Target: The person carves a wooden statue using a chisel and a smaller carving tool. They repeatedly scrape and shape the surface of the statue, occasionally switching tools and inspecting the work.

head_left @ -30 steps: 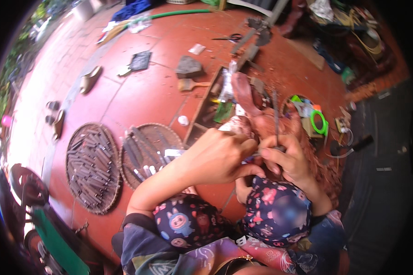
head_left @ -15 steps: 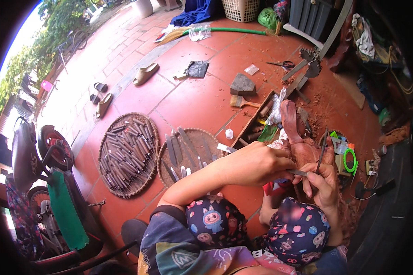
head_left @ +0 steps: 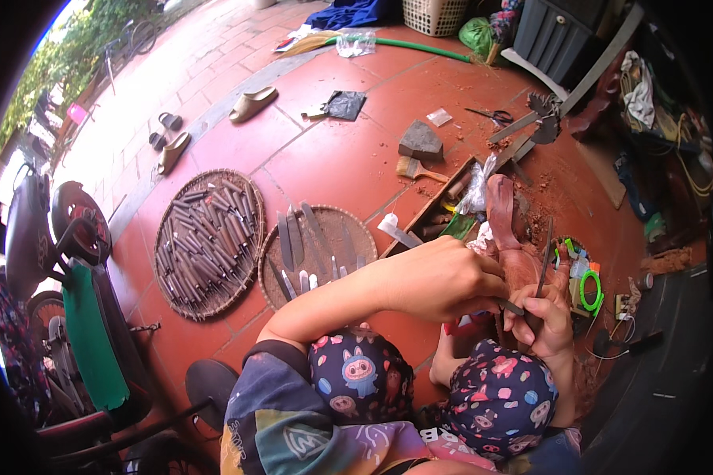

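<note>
My left hand (head_left: 455,277) is closed around a flat, dark metal strip like a file; its pale end (head_left: 390,224) sticks out beyond my wrist, and its other end (head_left: 510,306) reaches my right hand. In my right hand (head_left: 548,318) a thin dark metal tool (head_left: 546,257) is gripped, pointing up and away from me. The strip's tip meets or nearly meets this tool by my right fingers; actual contact is hidden. Just beyond both hands stands a reddish-brown carved wooden piece (head_left: 501,210), partly covered by my fingers.
Left of my arm lie a round woven tray (head_left: 263,257) with flat blades and another tray (head_left: 166,297) heaped with wooden-handled tools. A wooden box (head_left: 420,214), a brush (head_left: 416,169), a grey stone block (head_left: 421,142) and a green ring (head_left: 590,290) are near the work. A motorbike (head_left: 95,340) stands left.
The view has shifted a little, so the trays sit further left. The pale end of the strip in my left hand has moved up in the picture. Both hands keep their grips.
</note>
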A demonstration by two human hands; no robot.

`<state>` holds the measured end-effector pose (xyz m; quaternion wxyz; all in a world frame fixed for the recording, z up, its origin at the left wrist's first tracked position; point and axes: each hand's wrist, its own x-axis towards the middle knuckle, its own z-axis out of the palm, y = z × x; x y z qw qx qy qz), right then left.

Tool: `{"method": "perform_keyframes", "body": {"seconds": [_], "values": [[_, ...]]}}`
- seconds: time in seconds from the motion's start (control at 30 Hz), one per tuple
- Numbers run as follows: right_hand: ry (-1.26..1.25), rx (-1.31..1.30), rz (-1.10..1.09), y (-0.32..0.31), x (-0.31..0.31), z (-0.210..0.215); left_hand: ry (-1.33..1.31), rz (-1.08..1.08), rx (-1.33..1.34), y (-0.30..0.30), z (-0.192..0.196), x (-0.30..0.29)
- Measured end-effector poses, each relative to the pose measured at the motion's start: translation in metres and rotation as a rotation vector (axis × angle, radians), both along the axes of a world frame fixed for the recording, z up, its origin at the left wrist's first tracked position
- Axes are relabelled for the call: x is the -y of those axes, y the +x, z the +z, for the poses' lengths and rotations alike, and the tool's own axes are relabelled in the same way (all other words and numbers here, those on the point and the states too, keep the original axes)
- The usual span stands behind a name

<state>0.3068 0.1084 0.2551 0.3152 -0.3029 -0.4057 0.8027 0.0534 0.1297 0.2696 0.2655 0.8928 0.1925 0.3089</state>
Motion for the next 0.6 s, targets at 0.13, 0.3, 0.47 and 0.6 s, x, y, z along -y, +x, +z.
{"method": "perform_keyframes", "body": {"seconds": [0.13, 0.3, 0.47, 0.6], "values": [[-0.12, 0.058, 0.055, -0.011, -0.004, -0.001, 0.163, 0.12, 0.105, -0.005, -0.004, -0.001], [-0.331, 0.08, 0.421, -0.023, -0.017, -0.011, 0.346, 0.324, -0.205, -0.016, -0.035, -0.002], [-0.23, 0.156, 0.322, -0.046, -0.005, -0.01, -0.008, 0.609, -0.212, -0.073, -0.072, 0.045], [-0.167, 0.186, 0.179, -0.02, -0.006, -0.022, -0.622, 1.129, -0.074, -0.157, -0.129, 0.096]]}}
